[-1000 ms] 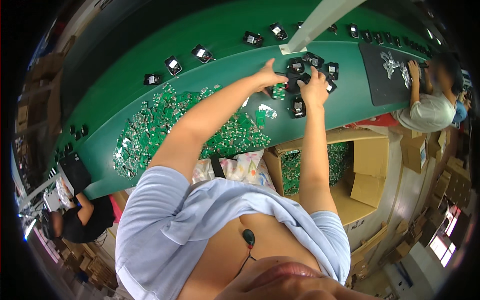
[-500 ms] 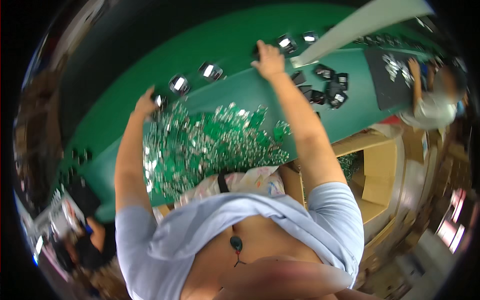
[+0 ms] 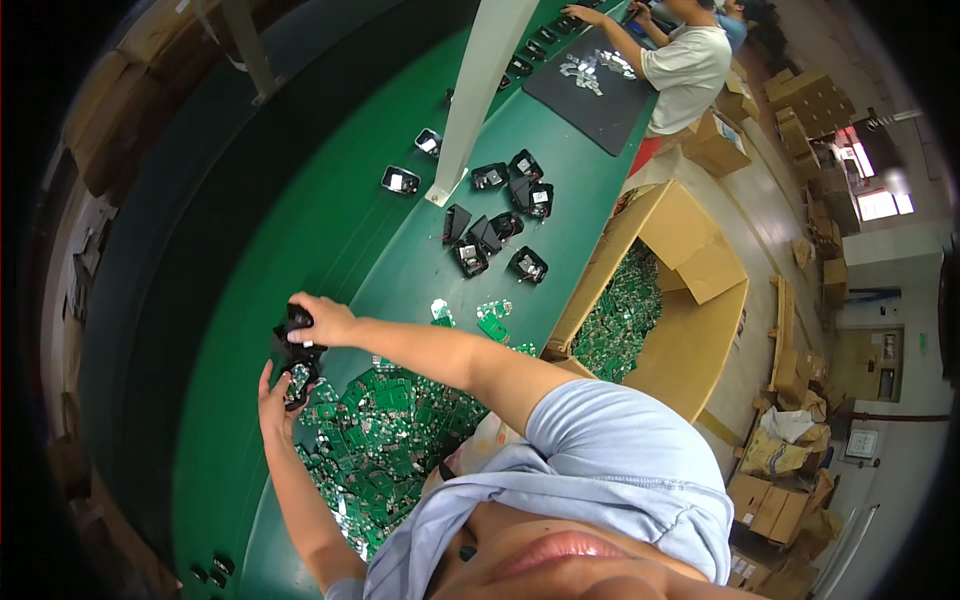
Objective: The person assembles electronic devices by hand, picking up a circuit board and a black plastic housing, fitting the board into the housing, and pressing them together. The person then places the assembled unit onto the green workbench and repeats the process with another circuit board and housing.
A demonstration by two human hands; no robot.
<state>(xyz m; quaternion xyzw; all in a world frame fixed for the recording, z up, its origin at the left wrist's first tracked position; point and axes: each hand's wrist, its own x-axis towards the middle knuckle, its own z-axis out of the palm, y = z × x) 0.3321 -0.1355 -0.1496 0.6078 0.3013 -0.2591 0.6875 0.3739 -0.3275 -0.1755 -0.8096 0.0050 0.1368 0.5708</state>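
My left hand [image 3: 276, 402] is closed round a small black plastic housing [image 3: 294, 402] that has a green circuit board inside. Just beyond it, my right hand [image 3: 328, 322] grips another black housing [image 3: 297, 322], its fingers wrapped over the top. The two housings are close together over the edge of the green belt; whether they touch I cannot tell. Beside my forearms a broad heap of loose green circuit boards [image 3: 385, 425] covers the near worktop. Farther along the worktop lies a group of black housings [image 3: 490, 177], some with wires and metal parts showing.
More housings with light faces [image 3: 400, 181] sit on the green belt [image 3: 340, 235]. A pale post [image 3: 485, 100] rises from the worktop. At right stands an open cardboard box [image 3: 700, 360] of circuit boards. A co-worker [image 3: 690, 70] reaches over a black mat [image 3: 560, 98] with small silvery parts.
The view has swung to the right. My hands, wide apart over the belt before, have come together, each with a black housing. The worktop housings and co-worker show more plainly.
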